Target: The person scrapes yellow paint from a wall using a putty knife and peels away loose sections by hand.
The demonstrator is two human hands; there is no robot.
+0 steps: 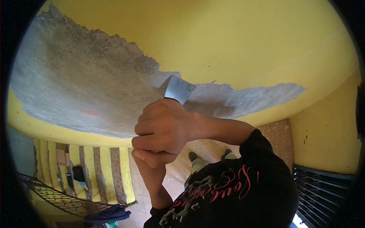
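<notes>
A paint scraper [180, 89] with a wide metal blade points up at the wall. Its blade edge lies at the ragged border between yellow paint [235, 45] and bare grey plaster [99, 79]; firm contact is hard to judge. My right hand [163, 119] is closed round the scraper just below the blade, hiding the handle. Directly under it, my left hand [154, 157] is closed too, wrapped at the handle's lower end and partly covered by the right hand.
Steps [102, 174] with yellow treads descend at lower left, with some items on them. Beside them runs a metal railing [57, 195] with dark cloth [108, 214] over it. A black metal grille [321, 190] stands at lower right. My feet are on the tiled floor [176, 155].
</notes>
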